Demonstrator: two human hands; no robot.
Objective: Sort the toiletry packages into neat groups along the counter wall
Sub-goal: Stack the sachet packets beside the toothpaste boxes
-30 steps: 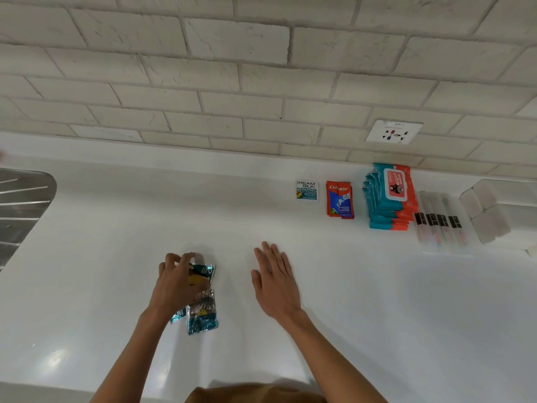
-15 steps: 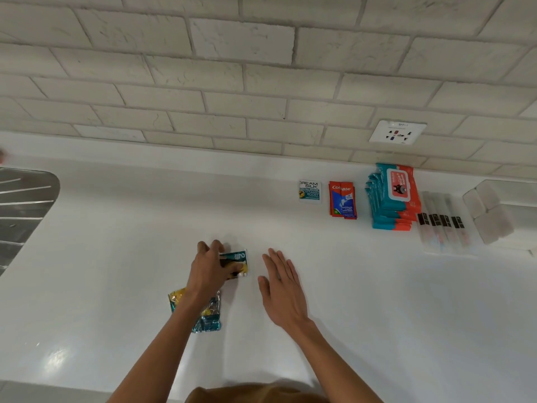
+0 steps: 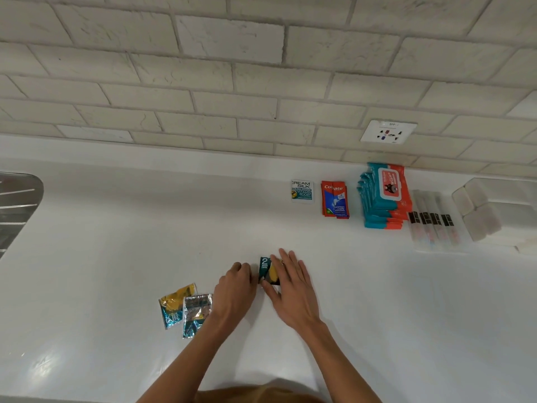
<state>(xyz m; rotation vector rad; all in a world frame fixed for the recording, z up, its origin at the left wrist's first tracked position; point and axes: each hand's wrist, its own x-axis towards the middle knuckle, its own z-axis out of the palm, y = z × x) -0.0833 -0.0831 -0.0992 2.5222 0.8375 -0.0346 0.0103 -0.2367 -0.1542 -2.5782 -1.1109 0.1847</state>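
A dark teal sachet (image 3: 265, 267) with a yellow patch lies between my hands at mid-counter. My right hand (image 3: 292, 289) covers its right part with straight fingers, and the thumb pinches its lower edge. My left hand (image 3: 235, 289) is curled just left of the sachet and holds nothing. Two shiny teal and yellow sachets (image 3: 186, 309) lie loose to the left. Along the wall sit a Cream Silk sachet (image 3: 302, 191), Colgate sachets (image 3: 334, 202), a stack of wipes packs (image 3: 383, 196) and clear toothbrush packs (image 3: 433, 225).
White blocks in clear wrap (image 3: 478, 210) stand at the far right by the wall. A steel sink drainer (image 3: 17, 205) borders the white counter (image 3: 116, 242) on the left. A wall socket (image 3: 388, 131) sits above the wipes.
My left hand carried one sachet rightward from the loose pile and released it. My right hand moved in over that sachet.
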